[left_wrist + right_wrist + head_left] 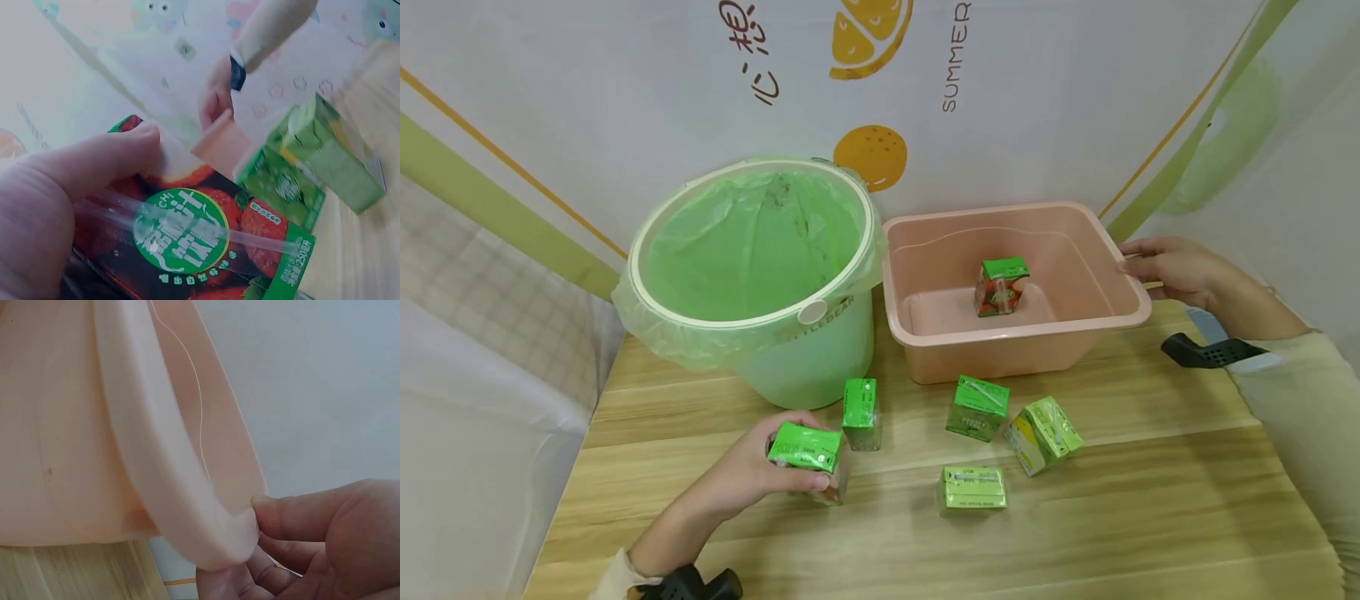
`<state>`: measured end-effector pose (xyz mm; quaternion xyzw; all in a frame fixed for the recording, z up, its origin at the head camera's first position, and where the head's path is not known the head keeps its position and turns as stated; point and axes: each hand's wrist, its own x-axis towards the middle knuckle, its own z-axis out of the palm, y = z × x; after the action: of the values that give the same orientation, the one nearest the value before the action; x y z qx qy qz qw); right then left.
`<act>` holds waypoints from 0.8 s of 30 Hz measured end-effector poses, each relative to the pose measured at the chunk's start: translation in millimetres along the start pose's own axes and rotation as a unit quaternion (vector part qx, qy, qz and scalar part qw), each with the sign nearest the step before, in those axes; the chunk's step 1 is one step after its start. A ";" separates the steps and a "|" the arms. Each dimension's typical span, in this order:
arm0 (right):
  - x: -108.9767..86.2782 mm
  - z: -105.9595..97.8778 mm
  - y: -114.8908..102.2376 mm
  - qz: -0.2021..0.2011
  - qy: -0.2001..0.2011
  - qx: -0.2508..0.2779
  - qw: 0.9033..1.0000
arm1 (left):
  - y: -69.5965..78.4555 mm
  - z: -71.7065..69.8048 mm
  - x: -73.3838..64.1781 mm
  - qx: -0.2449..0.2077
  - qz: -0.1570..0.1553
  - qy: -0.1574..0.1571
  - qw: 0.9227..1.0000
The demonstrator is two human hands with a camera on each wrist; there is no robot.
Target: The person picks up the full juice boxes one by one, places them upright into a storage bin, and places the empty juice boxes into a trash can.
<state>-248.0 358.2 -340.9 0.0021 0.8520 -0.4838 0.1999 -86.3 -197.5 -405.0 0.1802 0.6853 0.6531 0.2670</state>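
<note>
My left hand (760, 462) is clamped round a juice carton (807, 447), thumb on the near side, at the left of the table (1120, 517). Its top is green; in the left wrist view its side shows red fruit, a green disc with white Chinese characters, a piece of Latin lettering ending "CHI", and "250毫升" at the corner. A straw in clear wrap lies across that face. I cannot tell whether the carton's base touches the table.

My right hand (1183, 271) pinches the right-hand rim of a pink tub (992, 358) between thumb and fingers. Inside the tub stands 1 red-sided carton (1000, 286) with a green top.

Just beside my left hand is a narrow green-topped carton (860, 414), near the foot of a bucket (820, 367). The bucket wears a green liner (737, 250) folded over its rim, and lettering ending "BEAR" shows through. In front of the tub are a green carton (977, 408), a yellow-green carton (1045, 435) set at an angle, and a pale green carton (973, 490); their small print is too fine to read.

Behind, a white curtain (1037, 108) reads "SUMMER" sideways, with "心" and "想" beside printed oranges.
</note>
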 end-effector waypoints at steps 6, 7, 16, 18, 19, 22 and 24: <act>0.2 1.5 -0.8 -0.001 0.004 0.001 1.000 | 21.2 6.2 3.2 0.001 0.005 0.002 1.000; 0.1 1.6 -0.9 -0.001 0.004 0.000 1.000 | 25.2 7.4 4.0 0.002 0.002 0.007 1.000; -1.4 1.3 -0.8 0.004 0.006 -0.001 1.000 | 51.7 21.6 18.4 0.024 -0.015 0.034 0.999; -1.5 1.4 -0.7 0.004 0.006 -0.002 1.000 | 54.9 26.3 23.9 0.024 -0.014 0.032 0.999; -1.7 1.3 -0.5 0.004 0.006 -0.003 1.000 | 56.5 28.9 27.1 0.022 -0.014 0.031 0.999; -1.6 1.2 -0.1 0.003 0.008 -0.004 1.000 | 62.2 37.8 37.0 0.016 -0.009 0.028 0.999; -1.4 1.0 0.1 0.003 0.007 -0.005 1.000 | 66.5 43.2 43.8 0.014 -0.011 0.025 1.000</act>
<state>-246.4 357.7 -341.0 0.0076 0.8558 -0.4790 0.1953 -101.8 -131.5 -345.0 0.1598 0.7026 0.6451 0.2544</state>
